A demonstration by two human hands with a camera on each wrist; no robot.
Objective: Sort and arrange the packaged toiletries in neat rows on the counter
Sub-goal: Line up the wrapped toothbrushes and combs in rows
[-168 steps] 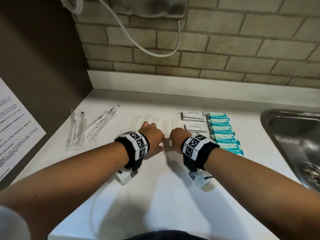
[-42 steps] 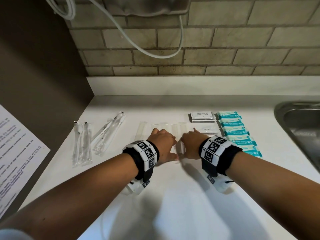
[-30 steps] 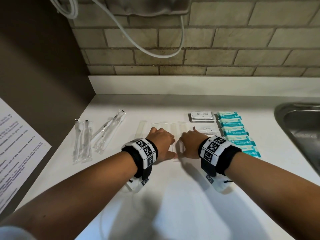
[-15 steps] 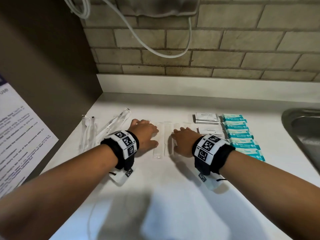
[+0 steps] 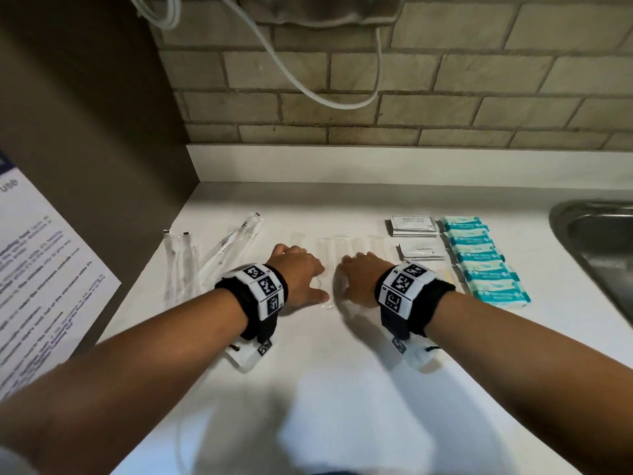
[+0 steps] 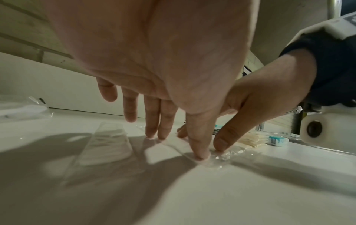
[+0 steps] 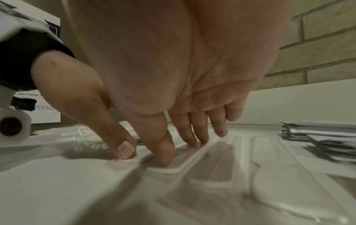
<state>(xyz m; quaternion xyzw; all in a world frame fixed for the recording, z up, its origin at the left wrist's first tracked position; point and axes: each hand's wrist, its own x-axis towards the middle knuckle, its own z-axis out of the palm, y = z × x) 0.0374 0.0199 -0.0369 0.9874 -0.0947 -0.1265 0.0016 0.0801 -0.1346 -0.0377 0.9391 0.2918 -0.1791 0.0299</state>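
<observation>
Several flat clear packets [image 5: 328, 250] lie side by side mid-counter. My left hand [image 5: 298, 274] and right hand [image 5: 360, 275] lie palm down, close together, on the packets' near ends. In the left wrist view my left hand [image 6: 173, 137] has straight fingers, with fingertips [image 6: 199, 155] pressing a clear packet [image 6: 108, 146]. In the right wrist view my right hand [image 7: 183, 146] presses another clear packet [image 7: 194, 158] the same way. Wrapped toothbrushes [image 5: 181, 265] lie loosely at the left. White sachets [image 5: 412, 226] and a column of teal packets [image 5: 479, 260] are lined up at the right.
A steel sink [image 5: 599, 241] is set into the white counter [image 5: 342, 389] at the far right. A dark side panel with a printed notice [image 5: 41, 286] closes off the left. A white cable [image 5: 308, 87] hangs on the brick wall behind.
Both hands have slid left along the row of clear packets, away from the white sachets, and still press flat on the packets. The head view has drifted slightly.
</observation>
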